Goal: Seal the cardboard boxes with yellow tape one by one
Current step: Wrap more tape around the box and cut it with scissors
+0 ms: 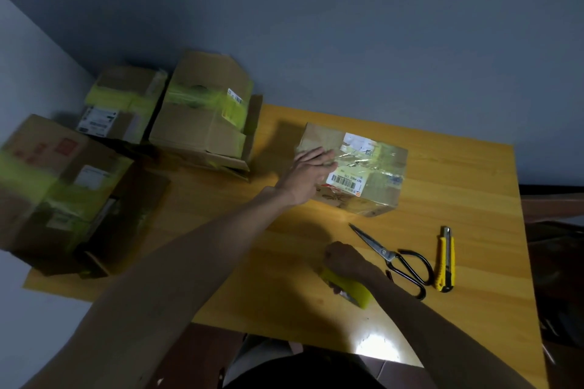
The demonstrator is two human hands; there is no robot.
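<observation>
A small cardboard box (373,180) with a barcode label and a band of yellow tape sits in the middle of the wooden table (467,193). My left hand (308,174) lies flat on the box's left top edge, fingers straight. Nearer to me, my right hand (343,257) grips a roll of yellow tape (350,289) that rests on the table. Three other taped cardboard boxes stand to the left: a large near one (63,196), a far left one (123,101) and a tall one (205,110).
Black-handled scissors (395,257) lie shut to the right of the tape roll, blades pointing away. A yellow utility knife (445,259) lies beside them. The grey wall stands behind the table. The table's right part holds nothing else.
</observation>
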